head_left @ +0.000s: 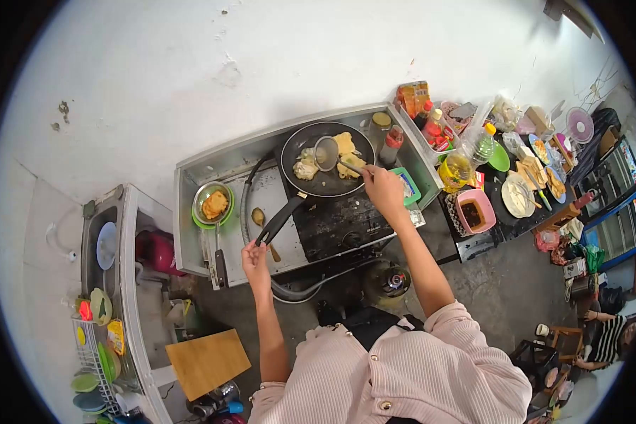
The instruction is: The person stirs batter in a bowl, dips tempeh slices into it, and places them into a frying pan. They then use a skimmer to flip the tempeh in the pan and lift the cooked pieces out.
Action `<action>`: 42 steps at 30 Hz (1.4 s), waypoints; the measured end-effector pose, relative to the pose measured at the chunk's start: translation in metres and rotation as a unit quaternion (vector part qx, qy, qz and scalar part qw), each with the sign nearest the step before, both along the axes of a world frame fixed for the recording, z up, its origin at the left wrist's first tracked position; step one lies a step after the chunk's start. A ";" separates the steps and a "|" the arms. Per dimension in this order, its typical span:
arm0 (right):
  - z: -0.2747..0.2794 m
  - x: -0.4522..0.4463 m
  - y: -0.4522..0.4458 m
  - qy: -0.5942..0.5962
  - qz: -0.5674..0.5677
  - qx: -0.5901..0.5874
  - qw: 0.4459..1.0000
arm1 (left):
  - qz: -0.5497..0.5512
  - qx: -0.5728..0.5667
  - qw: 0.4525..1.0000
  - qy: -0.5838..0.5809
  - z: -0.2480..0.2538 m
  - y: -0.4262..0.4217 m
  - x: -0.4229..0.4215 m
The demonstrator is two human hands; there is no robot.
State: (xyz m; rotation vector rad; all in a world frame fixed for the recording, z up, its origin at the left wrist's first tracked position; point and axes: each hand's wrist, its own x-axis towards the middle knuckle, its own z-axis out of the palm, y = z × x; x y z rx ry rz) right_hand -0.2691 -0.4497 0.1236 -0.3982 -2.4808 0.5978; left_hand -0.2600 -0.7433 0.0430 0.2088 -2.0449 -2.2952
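Note:
My left hand (256, 261) is closed around the end of the black handle of a frying pan (290, 164), which sits on the black gas stove (332, 225). In my right hand (384, 191) is the handle of a metal ladle (326, 153). Its round head is down in the pan, among the frying food. Pale yellow battered pieces (350, 167) lie on the pan's right side, and a lumpier piece (304, 169) lies at its left. A spoon (259, 218) rests on the metal counter left of the stove, close to the pan handle.
Left of the stove, a strainer (203, 200) holding a fried piece rests over a green dish. Sauce bottles (391, 145) stand right of the pan. On the right table are a pink bowl (476, 211) of dark liquid and an oil bottle (456, 169). Another person (606, 338) is at far right.

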 end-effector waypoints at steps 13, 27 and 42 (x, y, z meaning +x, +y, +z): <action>-0.002 0.006 0.002 -0.005 0.011 -0.157 0.988 | -0.008 0.005 1.000 0.003 0.000 -0.001 0.000; -0.004 0.013 0.005 -0.068 0.008 -0.138 0.988 | -0.004 0.001 1.000 0.001 -0.001 -0.001 -0.001; -0.033 0.012 0.003 -0.042 0.027 -0.263 0.963 | 0.005 0.010 1.000 -0.003 -0.001 0.000 0.000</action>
